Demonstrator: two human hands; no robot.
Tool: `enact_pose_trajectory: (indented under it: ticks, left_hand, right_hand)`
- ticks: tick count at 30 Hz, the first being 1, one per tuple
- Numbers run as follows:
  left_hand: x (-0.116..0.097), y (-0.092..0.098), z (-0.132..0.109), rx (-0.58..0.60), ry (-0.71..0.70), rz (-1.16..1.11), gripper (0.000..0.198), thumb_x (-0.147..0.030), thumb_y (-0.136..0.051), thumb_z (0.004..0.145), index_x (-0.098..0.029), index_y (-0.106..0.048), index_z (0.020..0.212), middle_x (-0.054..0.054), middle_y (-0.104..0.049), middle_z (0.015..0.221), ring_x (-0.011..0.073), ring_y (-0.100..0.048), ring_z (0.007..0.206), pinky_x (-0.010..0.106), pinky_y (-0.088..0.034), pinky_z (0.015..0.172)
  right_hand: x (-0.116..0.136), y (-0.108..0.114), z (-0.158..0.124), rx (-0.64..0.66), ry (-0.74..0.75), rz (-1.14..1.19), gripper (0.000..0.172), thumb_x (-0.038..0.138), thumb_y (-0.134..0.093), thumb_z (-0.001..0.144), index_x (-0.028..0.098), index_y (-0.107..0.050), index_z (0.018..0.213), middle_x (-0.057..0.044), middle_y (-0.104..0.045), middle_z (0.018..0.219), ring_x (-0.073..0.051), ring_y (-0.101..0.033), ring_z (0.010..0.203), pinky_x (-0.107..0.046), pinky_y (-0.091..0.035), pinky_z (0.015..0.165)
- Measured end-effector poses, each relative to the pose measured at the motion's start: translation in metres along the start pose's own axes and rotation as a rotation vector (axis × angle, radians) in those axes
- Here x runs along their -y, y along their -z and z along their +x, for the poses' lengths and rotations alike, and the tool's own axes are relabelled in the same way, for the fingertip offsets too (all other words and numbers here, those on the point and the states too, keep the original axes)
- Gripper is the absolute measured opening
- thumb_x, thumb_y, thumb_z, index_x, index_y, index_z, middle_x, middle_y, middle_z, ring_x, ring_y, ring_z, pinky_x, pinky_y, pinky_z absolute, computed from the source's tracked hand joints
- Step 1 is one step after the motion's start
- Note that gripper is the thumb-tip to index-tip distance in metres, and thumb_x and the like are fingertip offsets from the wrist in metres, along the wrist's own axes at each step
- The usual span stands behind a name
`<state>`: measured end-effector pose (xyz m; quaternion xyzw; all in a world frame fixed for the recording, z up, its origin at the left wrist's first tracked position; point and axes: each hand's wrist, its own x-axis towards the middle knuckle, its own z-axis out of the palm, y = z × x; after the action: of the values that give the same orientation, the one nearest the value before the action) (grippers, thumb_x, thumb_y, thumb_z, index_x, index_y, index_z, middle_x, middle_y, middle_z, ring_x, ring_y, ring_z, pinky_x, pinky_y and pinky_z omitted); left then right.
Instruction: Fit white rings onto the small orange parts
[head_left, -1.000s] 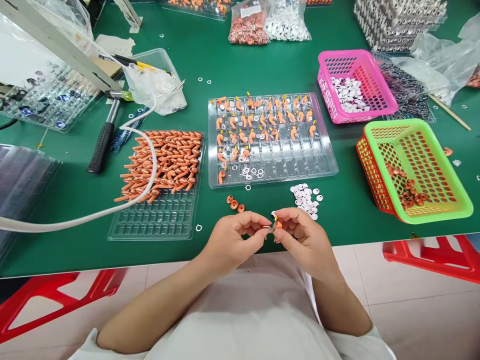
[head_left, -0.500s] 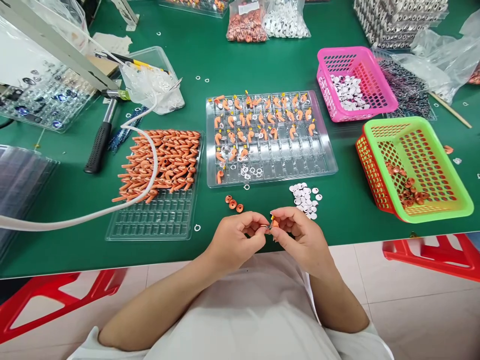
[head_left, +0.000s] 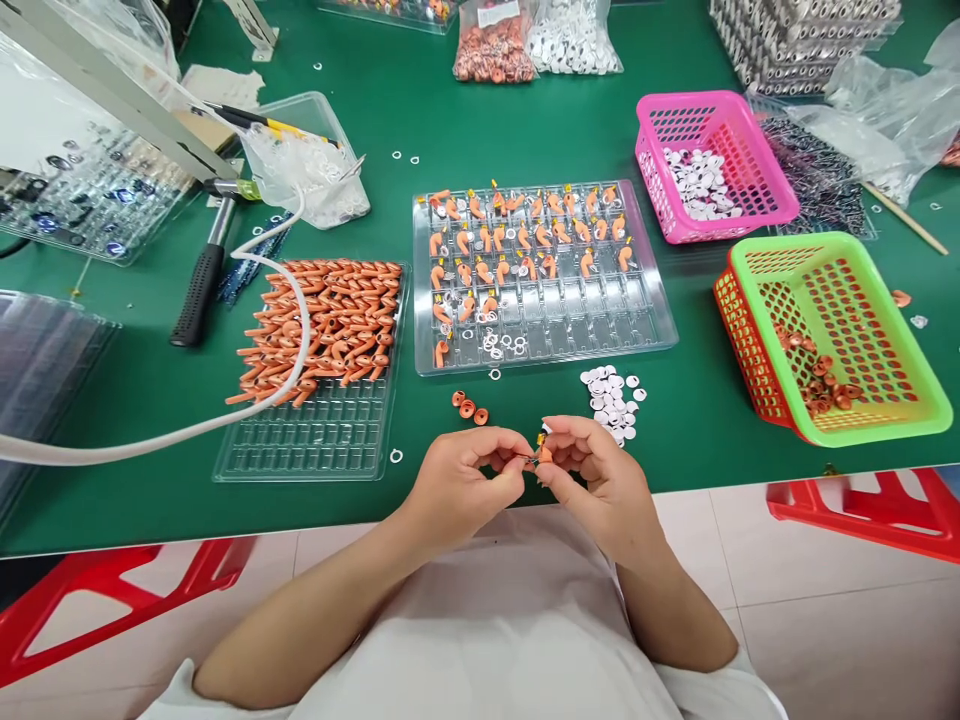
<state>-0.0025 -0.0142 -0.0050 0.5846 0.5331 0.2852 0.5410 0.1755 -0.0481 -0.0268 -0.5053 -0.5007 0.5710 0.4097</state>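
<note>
an orange piece (head_left: 545,455) with a yellow end is pinched between the thumb and fingers of my right hand (head_left: 609,482), on the near side of the clear tray (head_left: 607,315). my left hand (head_left: 469,487) has its fingertips closed on a tiny part (head_left: 529,460) just beside the piece, too small to make out. along the tray's near edge lie small orange cups (head_left: 466,409) and white discs (head_left: 609,398). left of the tray sits a heap of orange stems (head_left: 330,325), then a hammer (head_left: 198,295); right of it, a pink basket (head_left: 739,228) and a green basket (head_left: 877,432).
</note>
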Motion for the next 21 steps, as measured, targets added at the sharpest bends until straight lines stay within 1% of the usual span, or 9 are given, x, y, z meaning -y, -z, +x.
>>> enact_pose_trajectory:
  ticks: [2,3,7,10,13,15,17,19,21]
  left_hand:
    - [0.001,0.001,0.001,-0.019,0.005,-0.004,0.015,-0.012,-0.058,0.076,-0.015,-0.073,0.076,0.002,-0.074,0.07,0.011,-0.064,0.061,0.017,-0.05,0.057]
    - [0.001,0.001,0.001,-0.029,0.005,-0.001,0.015,-0.012,-0.059,0.075,-0.015,-0.074,0.077,0.002,-0.074,0.07,0.0114,-0.065,0.061,0.017,-0.05,0.057]
    - [0.002,0.001,0.001,-0.046,-0.013,0.008,0.016,-0.013,-0.061,0.076,-0.014,-0.076,0.079,0.004,-0.076,0.071,0.0133,-0.067,0.062,0.019,-0.052,0.057]
    - [0.003,-0.001,0.0,-0.034,-0.036,0.004,0.014,-0.015,-0.063,0.078,-0.014,-0.077,0.081,0.005,-0.077,0.073,0.0148,-0.069,0.063,0.021,-0.054,0.059]
    - [0.004,-0.001,0.0,0.025,-0.061,-0.034,0.015,-0.019,-0.065,0.083,-0.015,-0.079,0.088,0.006,-0.079,0.08,0.0166,-0.073,0.071,0.023,-0.057,0.066]
    - [0.003,0.001,-0.001,0.089,-0.061,-0.073,0.016,-0.021,-0.065,0.086,-0.017,-0.079,0.093,0.005,-0.08,0.088,0.0173,-0.074,0.078,0.024,-0.058,0.073]
    - [0.003,0.003,-0.001,0.158,-0.043,-0.12,0.02,-0.022,-0.063,0.089,-0.019,-0.077,0.102,0.005,-0.08,0.094,0.0179,-0.075,0.086,0.026,-0.058,0.081]
    - [0.004,0.007,-0.002,0.202,-0.022,-0.163,0.026,-0.024,-0.059,0.093,-0.021,-0.073,0.115,0.005,-0.079,0.101,0.0184,-0.074,0.092,0.029,-0.058,0.085]
    - [0.005,0.01,-0.001,0.204,-0.023,-0.193,0.029,-0.024,-0.057,0.094,-0.022,-0.069,0.121,0.006,-0.078,0.105,0.0187,-0.073,0.094,0.031,-0.057,0.087]
  right_hand:
    - [-0.004,-0.001,-0.001,-0.03,-0.014,0.027,0.037,0.02,-0.068,0.089,0.031,-0.058,0.123,-0.001,-0.069,0.098,-0.015,-0.067,0.09,-0.027,-0.058,0.08]
    - [-0.006,-0.001,-0.002,-0.043,-0.018,0.037,0.035,0.021,-0.069,0.089,0.031,-0.06,0.121,-0.001,-0.069,0.098,-0.015,-0.068,0.09,-0.027,-0.058,0.081]
    - [-0.012,-0.001,-0.006,-0.074,-0.015,0.057,0.018,0.021,-0.069,0.089,0.028,-0.067,0.106,-0.001,-0.071,0.098,-0.015,-0.068,0.087,-0.028,-0.058,0.081]
    - [-0.012,0.0,-0.007,-0.082,0.019,0.06,0.015,0.019,-0.066,0.091,0.027,-0.069,0.103,-0.002,-0.069,0.098,-0.015,-0.067,0.087,-0.028,-0.057,0.08]
    - [-0.01,0.002,-0.007,-0.104,0.086,0.055,0.016,0.017,-0.063,0.093,0.028,-0.069,0.104,-0.002,-0.066,0.097,-0.015,-0.064,0.087,-0.028,-0.055,0.077]
    - [-0.008,0.005,-0.007,-0.118,0.135,0.031,0.017,0.017,-0.062,0.094,0.028,-0.069,0.104,-0.002,-0.065,0.096,-0.016,-0.062,0.087,-0.028,-0.054,0.074]
    - [-0.006,0.008,-0.006,-0.125,0.185,-0.004,0.019,0.016,-0.061,0.094,0.029,-0.07,0.104,-0.003,-0.064,0.095,-0.016,-0.061,0.088,-0.029,-0.053,0.074]
    - [-0.005,0.011,-0.005,-0.097,0.215,0.01,0.021,0.015,-0.06,0.095,0.03,-0.071,0.106,-0.003,-0.064,0.095,-0.016,-0.061,0.087,-0.03,-0.053,0.073]
    - [-0.004,0.013,-0.004,-0.044,0.208,0.092,0.023,0.016,-0.058,0.096,0.03,-0.072,0.108,-0.003,-0.064,0.095,-0.015,-0.063,0.08,-0.029,-0.055,0.068]
